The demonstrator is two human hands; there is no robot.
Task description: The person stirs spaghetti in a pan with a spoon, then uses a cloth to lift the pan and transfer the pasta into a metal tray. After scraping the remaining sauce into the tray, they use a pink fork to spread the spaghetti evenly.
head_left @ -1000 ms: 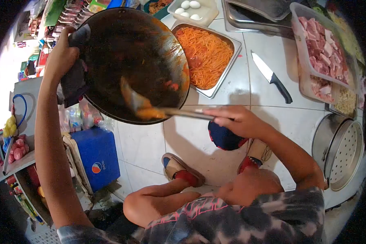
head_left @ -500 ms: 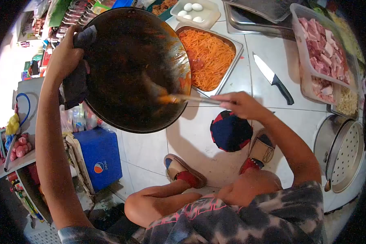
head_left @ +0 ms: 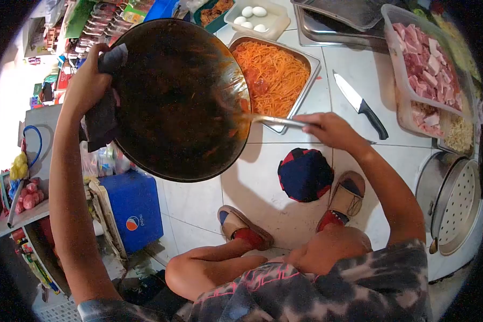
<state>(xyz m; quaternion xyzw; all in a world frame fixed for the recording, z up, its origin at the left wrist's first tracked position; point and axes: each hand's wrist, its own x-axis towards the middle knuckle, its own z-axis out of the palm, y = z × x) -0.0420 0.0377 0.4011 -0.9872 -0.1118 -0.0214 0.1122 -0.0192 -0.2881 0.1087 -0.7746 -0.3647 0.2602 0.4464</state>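
Note:
With a dark cloth (head_left: 101,121) between palm and metal, my left hand (head_left: 88,80) grips the left rim of a large dark wok (head_left: 172,107). The wok is tilted up, its inside streaked with orange sauce. My right hand (head_left: 330,130) is closed round the metal handle of a cooking spatula (head_left: 279,121); its blurred head is at the wok's right rim. Just beyond that rim lies a metal tray of orange noodles (head_left: 273,75), partly hidden by the wok. Below the right hand, a round navy and red cloth pad (head_left: 305,175) rests on the tiles.
A kitchen knife (head_left: 359,104) lies right of the noodles. Farther right are a plastic tub of raw meat chunks (head_left: 426,61) and a perforated steamer pot (head_left: 456,204). Behind the tray is a container of eggs (head_left: 258,21). A blue cooler box (head_left: 131,212) stands at lower left.
The spatula has moved right, from inside the wok to its right rim, as my right hand drew back. The wok has dropped slightly in view.

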